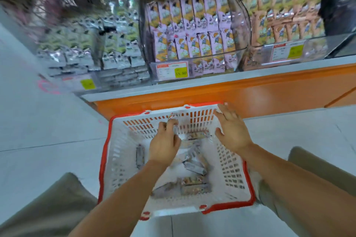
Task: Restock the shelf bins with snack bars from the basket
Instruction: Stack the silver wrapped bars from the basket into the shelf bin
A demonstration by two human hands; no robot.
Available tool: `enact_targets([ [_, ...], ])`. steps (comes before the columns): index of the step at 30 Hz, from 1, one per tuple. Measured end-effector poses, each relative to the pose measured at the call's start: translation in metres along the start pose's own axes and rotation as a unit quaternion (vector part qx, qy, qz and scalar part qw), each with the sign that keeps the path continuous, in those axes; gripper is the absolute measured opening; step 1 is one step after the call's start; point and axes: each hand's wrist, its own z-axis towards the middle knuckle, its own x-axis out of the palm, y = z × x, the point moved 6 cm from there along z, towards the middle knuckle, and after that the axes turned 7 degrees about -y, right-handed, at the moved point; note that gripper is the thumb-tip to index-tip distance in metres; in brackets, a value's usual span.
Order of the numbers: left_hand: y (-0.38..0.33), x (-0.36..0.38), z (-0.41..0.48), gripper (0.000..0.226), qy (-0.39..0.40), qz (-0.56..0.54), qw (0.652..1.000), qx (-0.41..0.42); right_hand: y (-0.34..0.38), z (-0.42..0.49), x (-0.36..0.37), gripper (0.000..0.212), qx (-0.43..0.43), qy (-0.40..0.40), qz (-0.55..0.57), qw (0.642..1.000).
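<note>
A white basket (119, 161) with a red rim sits on the floor between my knees. Several snack bars (194, 167) lie loose on its bottom. My left hand (164, 144) is over the middle of the basket and pinches a snack bar (172, 118) that sticks up past its fingers. My right hand (232, 128) hovers over the basket's far right corner with its fingers spread, holding nothing. Above the orange shelf base, clear shelf bins hold packets: a purple bin (194, 34) in the middle, a silver-green bin (107, 44) to the left, a tan bin (285, 15) to the right.
A grey ledge (212, 81) over an orange base (250, 94) fronts the bins. Yellow price tags (181, 72) hang on the bin fronts. Pale floor tiles (48, 125) spread left of the basket. A dark object (339, 2) stands at the upper right.
</note>
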Motion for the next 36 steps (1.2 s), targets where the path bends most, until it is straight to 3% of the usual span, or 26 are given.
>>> enact_targets([
  [5, 0.006, -0.105, -0.018, 0.046, -0.132, -0.069, 0.989, -0.018, 0.098, 0.017, -0.069, 0.038, -0.102, -0.031, 0.077, 0.991],
  [10, 0.002, -0.197, -0.019, 0.039, -0.245, -0.085, 0.965, -0.023, 0.174, 0.034, -0.144, 0.029, -0.176, -0.138, 0.153, 0.963],
  [14, -0.01, -0.247, 0.004, 0.04, -0.286, -0.085, 0.955, -0.006, 0.206, 0.057, -0.183, 0.028, -0.191, -0.21, 0.166, 0.944],
  [24, -0.025, -0.274, 0.092, 0.033, -0.23, 0.048, 0.972, 0.019, 0.22, 0.116, -0.176, 0.061, -0.176, -0.144, 0.057, 0.972],
  [28, -0.025, -0.267, 0.108, 0.034, -0.219, 0.084, 0.972, 0.012, 0.22, 0.129, -0.173, 0.058, -0.204, -0.147, 0.023, 0.968],
  [32, -0.025, -0.256, 0.109, 0.054, -0.185, 0.112, 0.975, 0.053, 0.217, 0.132, -0.173, 0.055, -0.222, -0.163, 0.05, 0.96],
  [36, -0.023, -0.246, 0.104, 0.076, -0.153, 0.221, 0.961, 0.068, 0.214, 0.131, -0.171, 0.054, -0.227, -0.179, 0.066, 0.955],
])
